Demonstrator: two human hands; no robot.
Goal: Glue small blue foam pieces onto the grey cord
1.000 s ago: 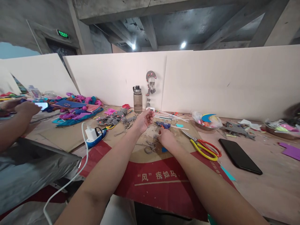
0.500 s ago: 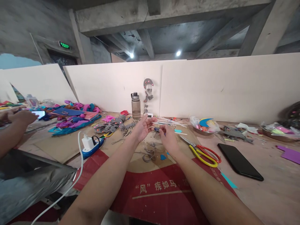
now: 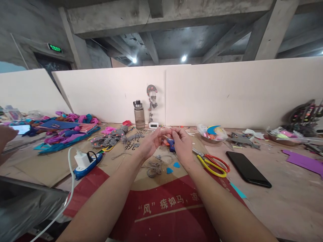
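Note:
My left hand (image 3: 150,142) and my right hand (image 3: 182,145) meet above the cardboard, fingertips close together. A small dark-blue piece with an orange part (image 3: 171,145) shows between them, against the fingers of my right hand, which are pinched. My left fingers are bent and closed near its orange end; what they pinch is hidden. Below lie a loose coil of grey cord (image 3: 154,168) and two small bright-blue cut pieces (image 3: 169,170). To the right of my right hand rest scissors (image 3: 214,164) with red and yellow handles.
A black phone (image 3: 248,168) lies on the right. Behind stand a water bottle (image 3: 139,115), a small clock (image 3: 153,125) and a grey hanging ornament (image 3: 151,90). A blue power strip (image 3: 88,166) with a white cable sits left, near piled colourful fabric (image 3: 70,129).
My hands have drawn together, and the blue and orange piece shows more clearly between them. The view has turned slightly to the right. The other person's hand shows less at the left edge.

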